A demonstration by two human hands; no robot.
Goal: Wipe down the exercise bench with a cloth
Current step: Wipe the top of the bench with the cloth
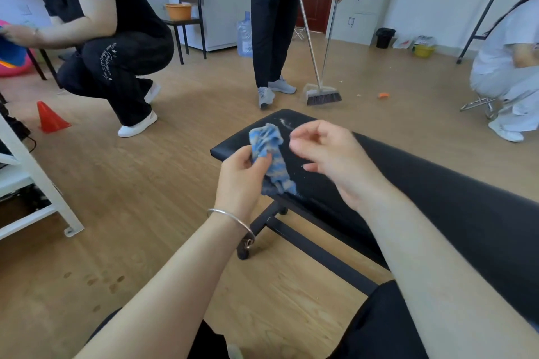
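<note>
Crumpled blue-and-grey striped cloth, pinched in the left hand, hangs over the end of a black padded bench flecked with white specks.

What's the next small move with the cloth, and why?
Probably press the blue cloth down onto the white smear near the far end of the black bench pad. The left hand pinches the cloth, bunched up, above the pad. The right hand hovers beside it holding nothing, and the smear lies just past the cloth, unwiped.
</note>
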